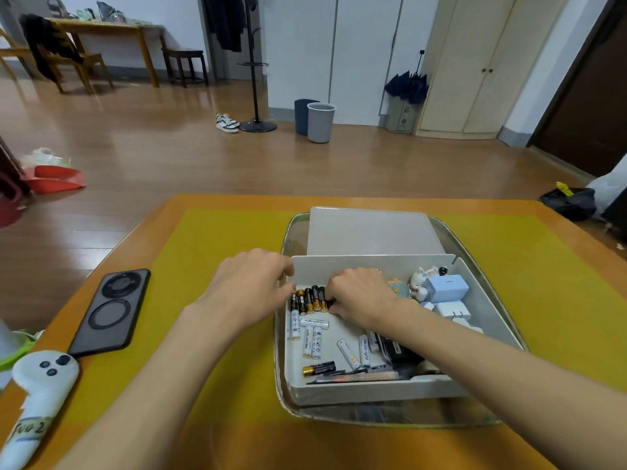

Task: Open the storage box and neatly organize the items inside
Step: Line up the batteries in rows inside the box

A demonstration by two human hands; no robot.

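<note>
Storage box (481, 300) open on a clear tray (288, 395), lid (373, 232) lying flat just beyond it. The left hand (247, 293) rests at the box's left wall, fingers curled loosely at the rim; whether they pinch the wall cannot be told. The right hand (363, 296) is inside the box, fingers bent down and closed against the right end of a row of black-and-gold batteries (310, 298), which stand side by side directly between the two hands.

Nearer the wrist, below the fingers, white batteries (314, 340) lie scattered at mixed angles, with one more black battery (319, 369) toward the near wall. To the right of the right hand sit white and blue chargers (446, 288) and a small figurine (419, 281).

Handling, as judged: batteries are small, rigid, smooth and prone to rolling; best pinched across the barrel or pushed together from the ends. The figurine looks fragile. The box appears light, stiff plastic, and likely to slide unless steadied at a wall.
</note>
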